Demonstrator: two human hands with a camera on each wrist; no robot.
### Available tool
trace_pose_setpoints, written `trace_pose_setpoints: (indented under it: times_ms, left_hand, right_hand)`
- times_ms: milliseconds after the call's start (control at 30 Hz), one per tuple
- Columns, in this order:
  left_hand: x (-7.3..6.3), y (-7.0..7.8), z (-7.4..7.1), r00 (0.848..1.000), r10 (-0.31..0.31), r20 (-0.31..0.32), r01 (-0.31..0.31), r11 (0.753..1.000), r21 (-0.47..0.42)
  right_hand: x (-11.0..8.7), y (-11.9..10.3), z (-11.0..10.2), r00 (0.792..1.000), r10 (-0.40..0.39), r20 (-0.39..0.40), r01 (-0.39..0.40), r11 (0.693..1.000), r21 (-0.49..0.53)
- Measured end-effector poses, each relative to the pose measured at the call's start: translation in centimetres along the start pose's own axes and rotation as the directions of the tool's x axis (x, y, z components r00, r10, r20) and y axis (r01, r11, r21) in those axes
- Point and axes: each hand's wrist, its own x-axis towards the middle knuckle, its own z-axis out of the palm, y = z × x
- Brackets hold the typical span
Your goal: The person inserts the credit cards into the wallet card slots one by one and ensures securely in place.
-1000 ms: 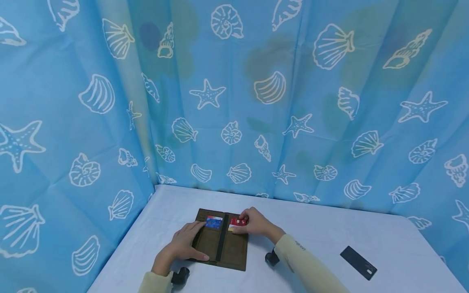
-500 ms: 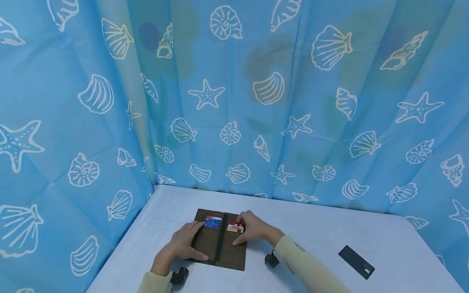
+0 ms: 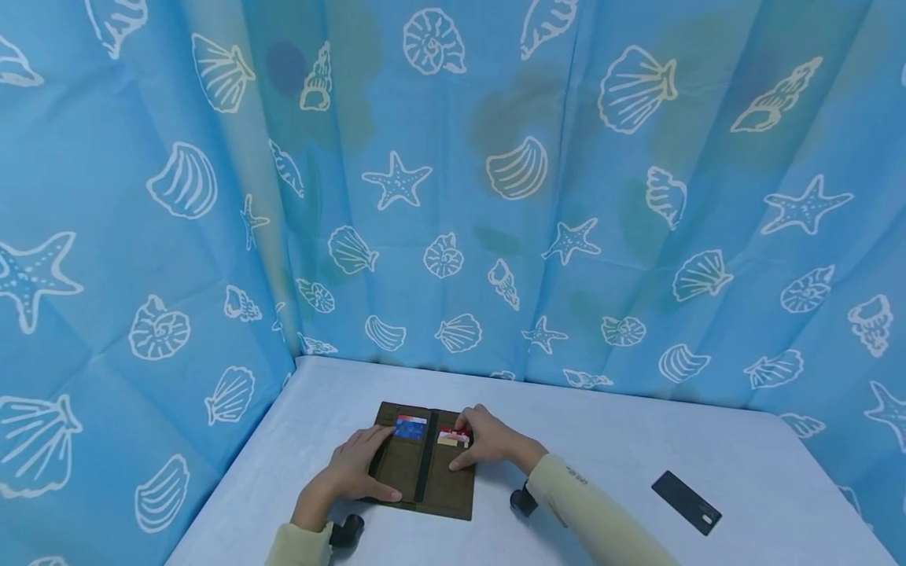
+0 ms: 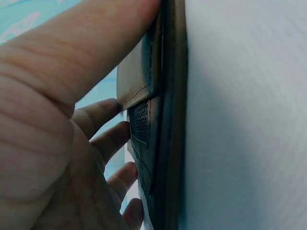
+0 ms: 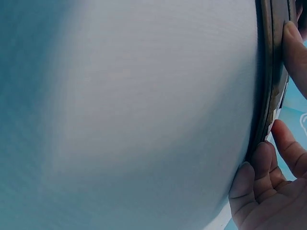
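An open brown wallet (image 3: 448, 494) lies flat on the white table, with a dark band down its middle. A blue card (image 3: 410, 427) sits in a slot of its left panel. My left hand (image 3: 352, 465) rests along the left side, thumb over the lower part; in the left wrist view its fingertips touch the wallet (image 4: 168, 143). On the right panel a red card (image 3: 463, 431) shows behind a pale, gold-edged card (image 3: 451, 441). My right hand (image 3: 495, 440) has its index finger at the red card's top edge and its thumb on the panel below.
To the right on the table (image 3: 594, 440) lies a flat black rectangle (image 3: 686, 501) with a small silvery patch at one end. Blue shell-print curtains (image 3: 453, 236) stand behind and to the left. A black wrist camera (image 3: 347, 532) hangs below the left wrist.
The red card has slid down behind the pale card, so less of it shows. My right thumb has let go of the card and moved down onto the panel. The left hand stays put.
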Motion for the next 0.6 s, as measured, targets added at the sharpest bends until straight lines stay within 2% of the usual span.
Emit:
trace_pose_setpoints:
  times_ms: [267,433,600]
  left_hand:
    - [0.10,-0.12,-0.38,1.000,0.007,-0.008,-0.007,1.000,-0.002]
    - [0.37,-0.24,-0.43,0.999,0.032,-0.024,-0.032,0.999,-0.007]
    - [0.18,-0.31,-0.19,1.000,0.031,0.000,-0.031,0.999,-0.014]
  right_hand:
    - [0.25,-0.37,-0.30,1.000,-0.016,-0.004,0.016,1.000,0.011]
    - [0.11,-0.41,-0.61,0.999,-0.037,-0.022,0.037,0.999,-0.020]
    - [-0.61,0.24,-0.69,0.998,-0.051,-0.020,0.051,0.999,-0.018]
